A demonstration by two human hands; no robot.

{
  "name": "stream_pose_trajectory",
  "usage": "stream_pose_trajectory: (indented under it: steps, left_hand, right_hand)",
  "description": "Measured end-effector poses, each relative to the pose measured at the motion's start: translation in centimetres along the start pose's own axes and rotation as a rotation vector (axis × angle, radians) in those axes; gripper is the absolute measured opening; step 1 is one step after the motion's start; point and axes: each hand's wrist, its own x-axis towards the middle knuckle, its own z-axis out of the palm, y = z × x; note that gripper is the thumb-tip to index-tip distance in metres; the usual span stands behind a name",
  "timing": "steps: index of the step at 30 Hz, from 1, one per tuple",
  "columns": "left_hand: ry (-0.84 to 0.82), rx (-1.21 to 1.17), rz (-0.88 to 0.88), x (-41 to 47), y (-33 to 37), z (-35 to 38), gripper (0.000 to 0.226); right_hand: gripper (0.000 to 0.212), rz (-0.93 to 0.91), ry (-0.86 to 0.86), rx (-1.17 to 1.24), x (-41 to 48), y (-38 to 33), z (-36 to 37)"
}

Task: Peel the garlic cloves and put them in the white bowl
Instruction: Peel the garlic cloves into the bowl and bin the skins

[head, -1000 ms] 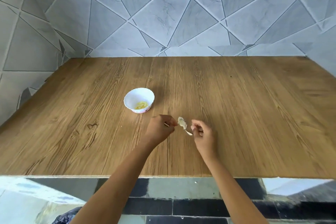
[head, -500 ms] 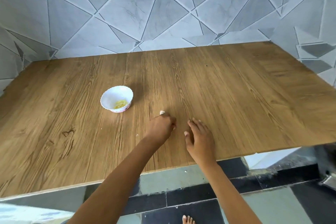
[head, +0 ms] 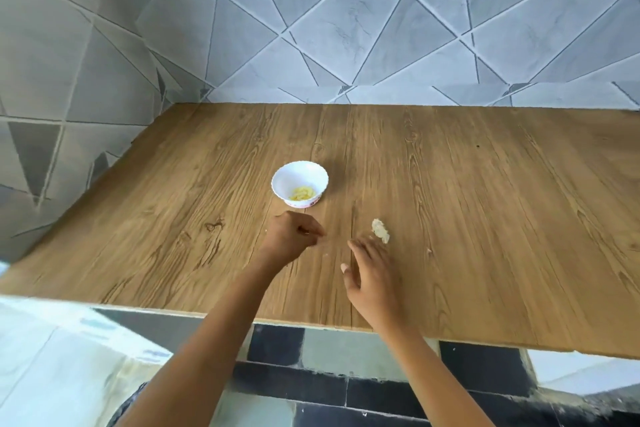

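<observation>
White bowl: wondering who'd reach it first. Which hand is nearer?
Left. The left hand is just in front of the white bowl; the right hand lies farther back, off to the bowl's right.

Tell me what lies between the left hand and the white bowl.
Nothing lies there. In the head view only a short strip of bare wooden table separates the left hand from the white bowl.

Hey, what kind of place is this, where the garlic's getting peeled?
Most likely a home kitchen or dining corner. A wood-grain table sits in a corner of grey geometric wall tiles. A tiled floor shows below its edge, and a small white bowl holds yellowish garlic.
</observation>
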Motion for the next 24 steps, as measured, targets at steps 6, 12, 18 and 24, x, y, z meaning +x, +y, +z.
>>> stream_pose_trajectory:
  steps: [6,12,18,24]
  left_hand:
    - [-0.075,0.049,-0.041,-1.4,-0.9,-0.2,0.015]
    - [-0.082,0.147,0.082,-1.1,-1.1,1.0,0.007]
    - [0.144,0.342,0.268,-2.6,-2.6,3.4,0.013]
    - [0.239,0.499,0.457,-3.7,-3.0,4.3,0.007]
  right_hand:
    - [0.040,-0.005,-0.036,-0.063,0.3,-0.1,1.0]
    - [0.041,-0.004,-0.028,-0.080,0.0,0.0,0.8]
    - [0.039,0.002,-0.019,-0.042,0.2,-0.4,0.9]
    - [0.049,0.008,-0.039,-0.024,0.2,-0.5,0.8]
